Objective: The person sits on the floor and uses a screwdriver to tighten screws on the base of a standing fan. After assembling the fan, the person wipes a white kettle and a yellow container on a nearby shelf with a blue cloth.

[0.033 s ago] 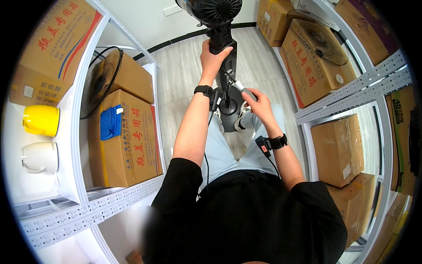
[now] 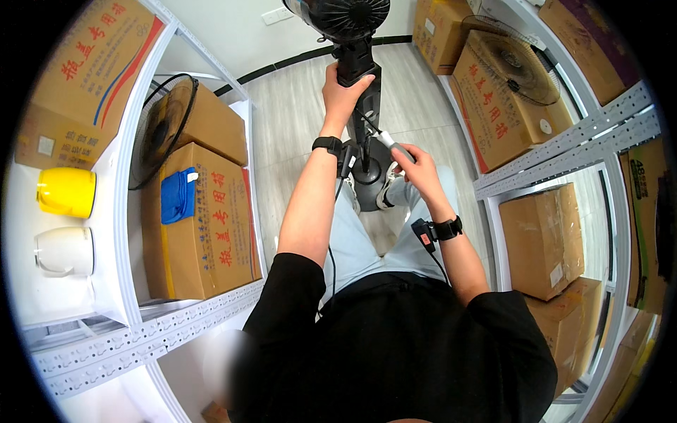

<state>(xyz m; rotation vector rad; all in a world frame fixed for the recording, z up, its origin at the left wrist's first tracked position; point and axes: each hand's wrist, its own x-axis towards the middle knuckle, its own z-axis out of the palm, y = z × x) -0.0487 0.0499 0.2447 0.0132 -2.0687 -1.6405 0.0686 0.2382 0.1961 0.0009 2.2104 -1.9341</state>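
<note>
"Head view: what's the left grip (image 2: 341,97) doing on your side?"

"I have it wrapped around the fan's (image 2: 374,99) column, just under the motor head (image 2: 351,22), thumb across the front."

"And where is the fan?"

"Straight ahead of me. Its round base (image 2: 367,200) is on the floor (image 2: 282,162), between the shoes (image 2: 388,189)."

"Right grip (image 2: 421,171)?"

"Closed on the screwdriver (image 2: 388,141), by its grey and white handle. I have the shaft slanting up and left to the column, just below the left grip. Whether the tip touches, I can't tell."

"Anything beside you?"

"To my left, a shelf (image 2: 109,289) with a yellow mug (image 2: 67,192) and a white mug (image 2: 65,252) side by side. Beyond its edge, a blue cloth (image 2: 178,197) lies on a box (image 2: 218,261), near a black fan cage (image 2: 156,130) standing on edge."

"And to your right?"

"Another cage (image 2: 529,69), against a carton (image 2: 482,106). Each of my wrists wears a black strap (image 2: 446,228)."
</note>
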